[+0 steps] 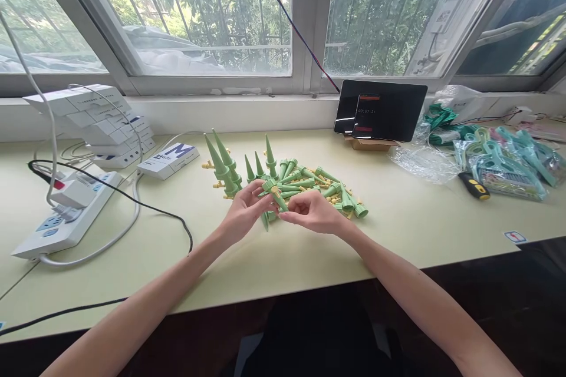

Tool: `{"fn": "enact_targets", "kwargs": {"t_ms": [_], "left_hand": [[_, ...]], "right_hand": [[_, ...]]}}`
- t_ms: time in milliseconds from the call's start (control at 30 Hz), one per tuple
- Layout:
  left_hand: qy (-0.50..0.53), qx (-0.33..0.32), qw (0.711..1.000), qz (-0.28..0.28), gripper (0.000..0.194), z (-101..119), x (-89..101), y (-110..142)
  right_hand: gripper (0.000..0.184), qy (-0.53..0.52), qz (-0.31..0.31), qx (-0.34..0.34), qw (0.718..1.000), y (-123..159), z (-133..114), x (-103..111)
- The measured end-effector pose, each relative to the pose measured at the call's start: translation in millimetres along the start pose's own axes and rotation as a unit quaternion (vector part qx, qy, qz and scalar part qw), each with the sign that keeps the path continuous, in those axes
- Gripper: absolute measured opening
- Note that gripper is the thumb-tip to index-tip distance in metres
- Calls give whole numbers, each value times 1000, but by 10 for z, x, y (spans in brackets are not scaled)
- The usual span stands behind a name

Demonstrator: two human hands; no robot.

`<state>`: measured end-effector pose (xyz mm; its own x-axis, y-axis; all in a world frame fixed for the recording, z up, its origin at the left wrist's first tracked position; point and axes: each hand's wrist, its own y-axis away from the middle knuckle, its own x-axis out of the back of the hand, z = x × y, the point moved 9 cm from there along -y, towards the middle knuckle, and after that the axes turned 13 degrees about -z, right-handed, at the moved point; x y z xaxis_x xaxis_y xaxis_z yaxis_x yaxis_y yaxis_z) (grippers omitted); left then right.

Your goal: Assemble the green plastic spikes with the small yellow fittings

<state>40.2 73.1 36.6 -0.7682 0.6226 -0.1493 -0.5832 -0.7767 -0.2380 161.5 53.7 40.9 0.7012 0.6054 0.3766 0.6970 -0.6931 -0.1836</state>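
Note:
My left hand (247, 207) is closed around a green plant watering spike (278, 197) with a yellow valve on its side. The spike slants down to the right, and the curled thumb and finger of my right hand (315, 212) pinch it near its lower end. Just behind my hands lies a loose pile of similar green spikes (300, 179) with yellow valves. To the left of the pile, several spikes (220, 166) stand with their points up. My left fingers partly hide the held spike and some pieces behind it.
White boxes (106, 123) are stacked at the left, beside a power strip (66, 224) and loose cables. A tablet (398, 112) leans near the window with a phone (366, 115) before it. Bagged teal items (504, 165) and a yellow-black handle (474, 185) lie right.

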Motion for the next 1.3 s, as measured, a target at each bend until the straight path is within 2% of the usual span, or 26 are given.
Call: {"fn": "enact_targets", "kwargs": {"t_ms": [133, 400, 533, 767, 1000, 1300], "left_hand": [[-34, 6, 999, 25, 19, -1, 46, 20], [-130, 20, 986, 99, 22, 4, 206, 64], [-157, 39, 981, 110, 27, 8, 225, 80], [-130, 71, 985, 84, 35, -32, 199, 90], [-22, 102, 994, 12, 42, -173, 122, 78], [24, 118, 993, 3, 34, -239, 81, 82]], "right_hand": [[36, -29, -1, -12, 1000, 8, 29, -6], [32, -73, 86, -22, 993, 34, 110, 121], [26, -89, 127, -13, 988, 52, 120, 180], [25, -130, 172, 41, 976, 66, 98, 264], [28, -186, 188, 54, 963, 44, 146, 301], [30, -261, 197, 66, 943, 26, 221, 310]]}}
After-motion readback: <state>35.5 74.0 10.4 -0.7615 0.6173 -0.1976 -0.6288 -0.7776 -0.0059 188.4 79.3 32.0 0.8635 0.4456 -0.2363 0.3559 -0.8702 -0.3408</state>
